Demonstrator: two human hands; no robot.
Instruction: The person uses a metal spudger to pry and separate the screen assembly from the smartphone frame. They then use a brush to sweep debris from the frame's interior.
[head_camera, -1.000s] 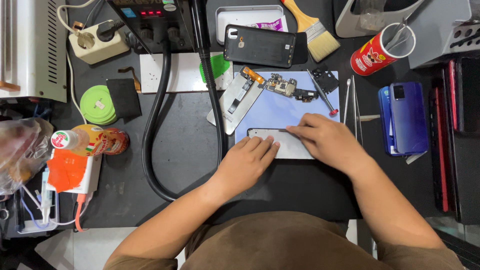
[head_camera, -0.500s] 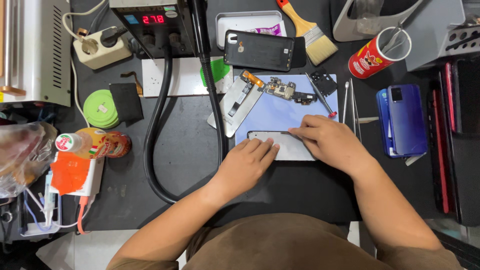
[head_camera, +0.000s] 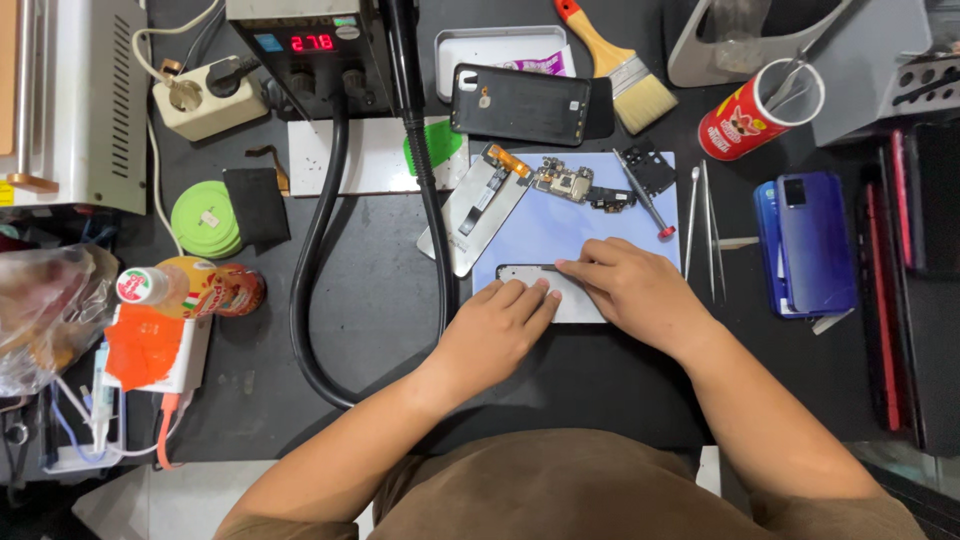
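A white phone body (head_camera: 580, 307) lies on a light blue mat (head_camera: 560, 232) at the middle of the black bench. My left hand (head_camera: 495, 332) rests flat on its lower left part, fingertips pressing it down. My right hand (head_camera: 637, 292) lies over its right side and pinches a thin dark tool (head_camera: 546, 267), whose tip sits at the phone's top edge. Much of the phone is hidden under both hands.
On the mat lie a small circuit board (head_camera: 565, 182), a red-tipped screwdriver (head_camera: 645, 205) and a silver phone frame (head_camera: 480, 208). Tweezers (head_camera: 703, 225) and blue phones (head_camera: 808, 245) are to the right. A black hose (head_camera: 318, 250) loops left from the heat station (head_camera: 300, 45).
My right hand's fingertips and the tool have slid left along the phone's top edge. My left hand has stayed put. The view has shifted slightly.
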